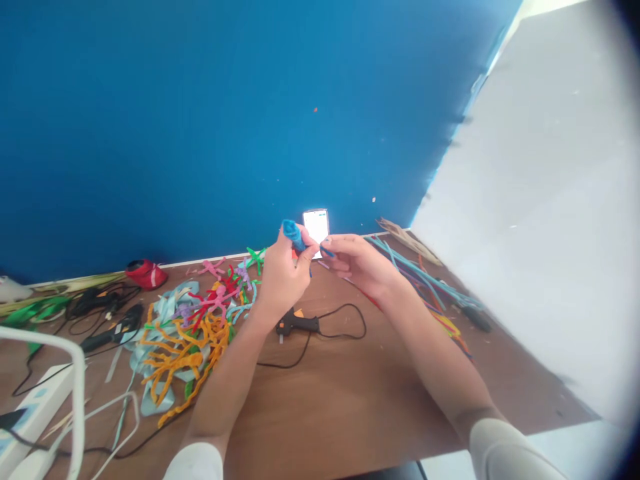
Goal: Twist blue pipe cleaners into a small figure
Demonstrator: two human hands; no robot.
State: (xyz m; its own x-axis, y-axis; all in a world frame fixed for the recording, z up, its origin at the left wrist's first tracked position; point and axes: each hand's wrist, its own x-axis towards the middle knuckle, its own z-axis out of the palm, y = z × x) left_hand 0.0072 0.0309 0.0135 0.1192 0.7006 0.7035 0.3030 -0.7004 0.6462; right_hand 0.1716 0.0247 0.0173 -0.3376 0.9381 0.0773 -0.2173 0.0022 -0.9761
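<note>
My left hand (286, 273) is closed around a blue pipe-cleaner piece (292, 232), whose thick, wound top sticks up above the fingers. Fingertips of my right hand (357, 261) pinch a thin blue pipe-cleaner end (327, 251) close to the left thumb. Both hands are raised over the table, almost touching. Behind them a lit phone (316, 225) leans upright by the wall, partly covered by the fingers. A black glue gun (298, 323) with an orange trigger lies on the table below my hands.
To the left lies a heap of orange pipe-cleaner shapes (185, 353), with pink and red figures (217, 300) behind. Loose blue pipe cleaners (440, 283) lie at the right. A power strip (37, 413), white metal frame (77, 387) and red roll (146, 274) occupy the left side.
</note>
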